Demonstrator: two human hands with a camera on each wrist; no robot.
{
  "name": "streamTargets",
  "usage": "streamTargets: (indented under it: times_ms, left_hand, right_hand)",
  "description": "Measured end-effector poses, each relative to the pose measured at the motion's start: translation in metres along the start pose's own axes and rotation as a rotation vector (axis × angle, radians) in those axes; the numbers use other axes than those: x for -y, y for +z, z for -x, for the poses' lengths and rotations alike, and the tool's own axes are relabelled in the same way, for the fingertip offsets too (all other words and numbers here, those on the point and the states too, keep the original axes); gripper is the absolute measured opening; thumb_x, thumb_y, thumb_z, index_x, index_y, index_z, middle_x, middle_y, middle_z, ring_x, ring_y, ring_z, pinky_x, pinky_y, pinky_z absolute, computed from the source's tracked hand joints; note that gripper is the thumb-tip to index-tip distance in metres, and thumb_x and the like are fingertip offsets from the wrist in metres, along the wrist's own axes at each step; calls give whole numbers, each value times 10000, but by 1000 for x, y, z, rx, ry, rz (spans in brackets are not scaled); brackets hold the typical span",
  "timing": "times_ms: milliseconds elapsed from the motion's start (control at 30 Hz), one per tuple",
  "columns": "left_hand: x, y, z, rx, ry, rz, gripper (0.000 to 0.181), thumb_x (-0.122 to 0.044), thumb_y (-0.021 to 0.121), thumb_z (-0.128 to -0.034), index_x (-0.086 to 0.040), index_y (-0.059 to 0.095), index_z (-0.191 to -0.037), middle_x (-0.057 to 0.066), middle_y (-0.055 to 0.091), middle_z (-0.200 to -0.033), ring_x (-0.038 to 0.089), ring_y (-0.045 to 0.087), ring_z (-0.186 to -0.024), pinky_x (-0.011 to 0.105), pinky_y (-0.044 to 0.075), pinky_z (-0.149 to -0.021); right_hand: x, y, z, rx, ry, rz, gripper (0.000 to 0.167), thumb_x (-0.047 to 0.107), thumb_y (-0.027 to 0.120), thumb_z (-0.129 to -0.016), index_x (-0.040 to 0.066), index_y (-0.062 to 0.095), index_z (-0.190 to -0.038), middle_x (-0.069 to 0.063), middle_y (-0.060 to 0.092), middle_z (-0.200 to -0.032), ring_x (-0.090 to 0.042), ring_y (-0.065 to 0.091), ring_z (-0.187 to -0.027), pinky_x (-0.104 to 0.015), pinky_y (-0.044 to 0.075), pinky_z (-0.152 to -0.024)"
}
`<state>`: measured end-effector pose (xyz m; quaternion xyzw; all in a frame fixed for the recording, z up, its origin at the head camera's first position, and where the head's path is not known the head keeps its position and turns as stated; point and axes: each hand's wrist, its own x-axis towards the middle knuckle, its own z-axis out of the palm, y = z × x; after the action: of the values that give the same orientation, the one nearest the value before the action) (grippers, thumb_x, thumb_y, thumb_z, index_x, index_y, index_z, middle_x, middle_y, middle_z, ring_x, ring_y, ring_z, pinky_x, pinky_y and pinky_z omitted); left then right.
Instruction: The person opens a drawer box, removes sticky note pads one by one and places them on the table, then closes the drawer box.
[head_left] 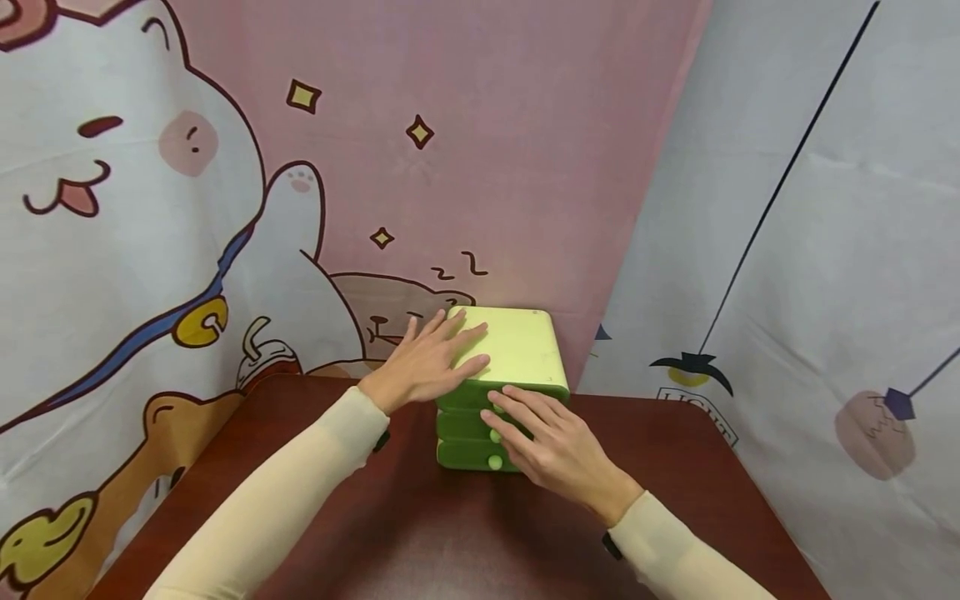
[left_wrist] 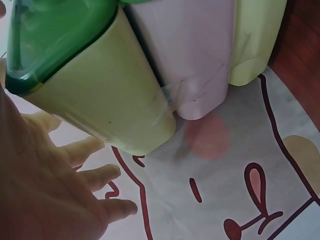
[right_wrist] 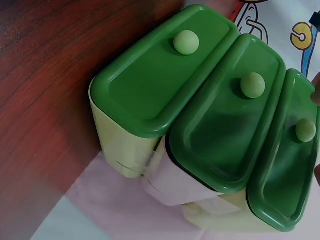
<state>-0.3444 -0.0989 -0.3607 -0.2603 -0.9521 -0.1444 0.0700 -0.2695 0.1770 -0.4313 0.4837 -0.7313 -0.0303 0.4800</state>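
A small three-tier drawer box (head_left: 517, 346) stands on the table, with a pale yellow top and green fronts, each bearing a round light-green knob. In the right wrist view I see the top knob (right_wrist: 306, 130), middle knob (right_wrist: 253, 85) and bottom knob (right_wrist: 186, 42). All drawers look closed. My left hand (head_left: 423, 362) lies over the box's top left part, fingers spread and straight; the left wrist view cannot settle contact. In front of the upper drawers is my right hand (head_left: 558, 446), fingers extended, with fingertips (right_wrist: 316, 92) near the top knob and apart from it.
The dark red-brown table (head_left: 360, 508) stretches around the box. Behind it hangs a pink and white cartoon cloth (head_left: 525, 167), close to the back of the box. Another white printed cloth (head_left: 840, 275) hangs along the right side.
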Motion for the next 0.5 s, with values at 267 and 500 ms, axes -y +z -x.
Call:
streamTargets:
  times_ms: [267, 500]
  left_hand:
    - [3, 0, -5, 35, -5, 7, 820, -824, 309, -1160, -398, 307, -1861, 98, 172, -1982, 460, 119, -1846, 834, 48, -1434]
    - [3, -5, -9, 66, -3, 50, 818, -813, 329, -1163, -395, 289, -1866, 96, 143, -1987, 472, 95, -1847, 810, 25, -1447]
  right_hand:
    - [0, 5, -1, 74, 0, 12, 413, 272, 541, -1230, 134, 759, -1552, -103, 758, -1593, -296, 756, -1425, -426, 660, -1154]
    - [-1, 8, -2, 67, -6, 24, 449, 244, 441, -1256, 119, 766, -1540, -105, 777, -1557, -296, 773, -1380, -420, 672, -1126]
